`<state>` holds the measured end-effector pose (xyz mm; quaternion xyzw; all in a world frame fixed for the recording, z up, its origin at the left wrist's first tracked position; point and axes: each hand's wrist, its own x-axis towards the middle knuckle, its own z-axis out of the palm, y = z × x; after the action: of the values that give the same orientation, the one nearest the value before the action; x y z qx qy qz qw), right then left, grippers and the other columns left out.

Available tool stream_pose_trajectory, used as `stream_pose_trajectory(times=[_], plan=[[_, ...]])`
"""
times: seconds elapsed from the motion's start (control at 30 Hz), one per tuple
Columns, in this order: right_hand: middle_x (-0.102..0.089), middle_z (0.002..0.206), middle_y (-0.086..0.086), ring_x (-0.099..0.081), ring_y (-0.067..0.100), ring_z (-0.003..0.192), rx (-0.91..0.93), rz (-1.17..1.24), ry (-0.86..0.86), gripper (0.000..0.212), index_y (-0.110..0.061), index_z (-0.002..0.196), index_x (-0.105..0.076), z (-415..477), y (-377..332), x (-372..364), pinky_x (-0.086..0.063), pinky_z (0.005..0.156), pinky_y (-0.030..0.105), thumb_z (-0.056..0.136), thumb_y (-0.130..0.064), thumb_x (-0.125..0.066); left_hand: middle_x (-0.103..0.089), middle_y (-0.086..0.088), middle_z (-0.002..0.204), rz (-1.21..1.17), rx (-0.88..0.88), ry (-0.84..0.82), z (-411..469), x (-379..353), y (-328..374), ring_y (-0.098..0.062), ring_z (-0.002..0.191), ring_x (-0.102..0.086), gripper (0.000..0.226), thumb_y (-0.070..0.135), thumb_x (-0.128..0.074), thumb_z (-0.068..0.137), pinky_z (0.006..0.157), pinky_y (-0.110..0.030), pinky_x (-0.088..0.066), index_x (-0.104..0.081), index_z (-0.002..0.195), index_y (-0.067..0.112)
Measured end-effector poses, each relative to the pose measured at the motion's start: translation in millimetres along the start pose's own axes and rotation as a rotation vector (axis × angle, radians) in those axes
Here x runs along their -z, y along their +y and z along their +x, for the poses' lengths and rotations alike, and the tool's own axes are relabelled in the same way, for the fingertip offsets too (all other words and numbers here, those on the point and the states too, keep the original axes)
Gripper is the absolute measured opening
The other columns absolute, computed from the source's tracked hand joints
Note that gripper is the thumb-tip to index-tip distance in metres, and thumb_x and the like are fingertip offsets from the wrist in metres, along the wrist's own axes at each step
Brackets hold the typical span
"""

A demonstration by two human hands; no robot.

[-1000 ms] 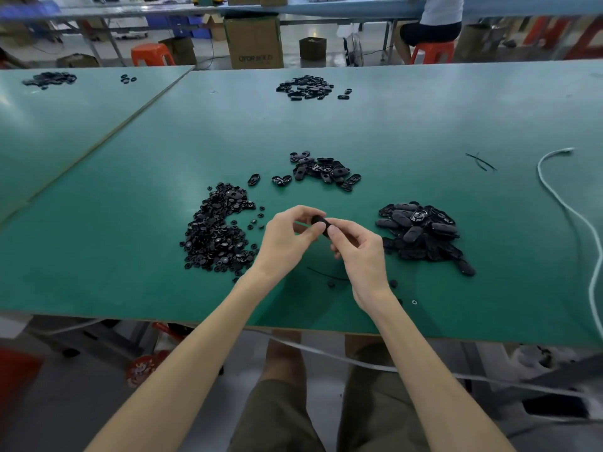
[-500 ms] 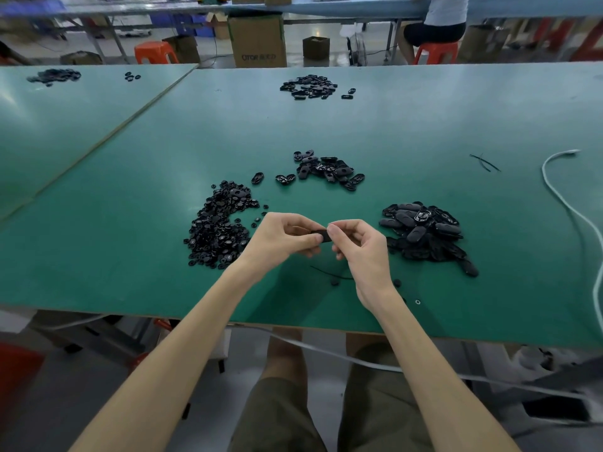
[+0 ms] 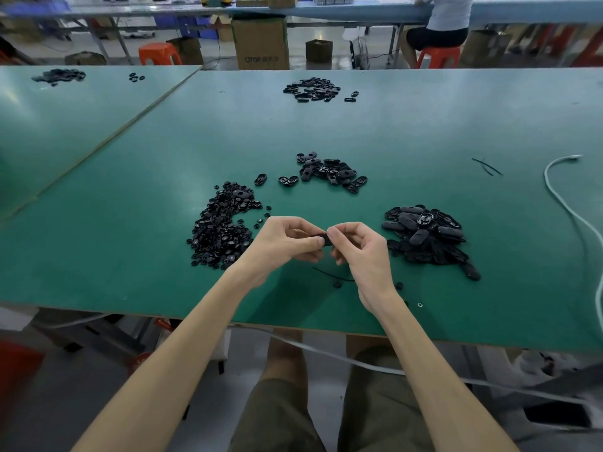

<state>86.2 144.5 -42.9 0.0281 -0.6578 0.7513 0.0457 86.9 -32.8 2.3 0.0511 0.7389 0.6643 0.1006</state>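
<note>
My left hand (image 3: 283, 244) and my right hand (image 3: 362, 252) meet just above the green table (image 3: 130, 249), near its front edge. Both pinch one small black plastic piece (image 3: 327, 239) between thumb and fingertips; most of it is hidden by the fingers. A heap of small round black parts (image 3: 220, 228) lies to the left of my hands. To the right lies a pile of black oval shells (image 3: 424, 238). A third group of black oval pieces (image 3: 329, 172) sits further back in the middle.
A thin black strip (image 3: 329, 275) and a few loose small parts (image 3: 398, 285) lie under my hands. A white cable (image 3: 567, 207) runs along the right side. Another pile of black parts (image 3: 311, 89) sits at the far edge. A person (image 3: 440, 24) sits on a stool behind.
My hands have sunk slightly toward the table and drawn closer together around the black piece; the left fingers now curl more over it.
</note>
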Motion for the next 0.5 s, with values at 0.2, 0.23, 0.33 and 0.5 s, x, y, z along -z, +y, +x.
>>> stream_pose_trajectory(times=[0.2,0.23,0.33,0.5], plan=[[-0.074,0.074,-0.002,-0.063,0.01,0.063,0.0,-0.008,-0.012,0.007,-0.012,0.092,-0.074,0.6,1.1,1.9,-0.05,0.057,0.021,0.094,-0.017,-0.078,-0.076,-0.022,0.091,-0.012,0.025,0.006,-0.1,-1.0,-0.6,-0.026,0.079,-0.074,0.017,0.003,-0.075,0.091,0.077,-0.033,-0.063,-0.072,0.106,-0.005],[-0.075,0.075,-0.002,-0.064,0.009,0.063,-0.002,-0.012,-0.014,0.007,-0.012,0.092,-0.074,0.8,1.4,1.9,-0.05,0.058,0.021,0.094,-0.018,-0.079,-0.076,-0.022,0.091,-0.009,0.026,0.008,-0.1,-1.1,-0.8,-0.026,0.079,-0.075,0.016,0.002,-0.074,0.092,0.077,-0.032,-0.063,-0.072,0.106,-0.005],[-0.076,0.076,-0.002,-0.064,0.008,0.063,-0.004,-0.04,-0.02,0.006,-0.015,0.091,-0.075,1.1,2.6,1.5,-0.049,0.057,0.019,0.093,-0.019,-0.08,-0.076,-0.024,0.094,-0.002,0.034,0.023,0.2,-1.6,-0.9,-0.026,0.079,-0.075,0.012,0.0,-0.073,0.092,0.075,-0.031,-0.062,-0.072,0.104,-0.002],[-0.076,0.076,-0.003,-0.062,0.007,0.062,-0.003,-0.086,-0.024,0.007,-0.017,0.089,-0.075,1.3,2.9,0.1,-0.047,0.056,0.018,0.093,-0.02,-0.08,-0.077,-0.02,0.093,0.022,0.064,0.028,2.3,-0.5,-1.0,-0.028,0.078,-0.077,0.01,-0.001,-0.072,0.091,0.075,-0.029,-0.062,-0.073,0.101,0.0]])
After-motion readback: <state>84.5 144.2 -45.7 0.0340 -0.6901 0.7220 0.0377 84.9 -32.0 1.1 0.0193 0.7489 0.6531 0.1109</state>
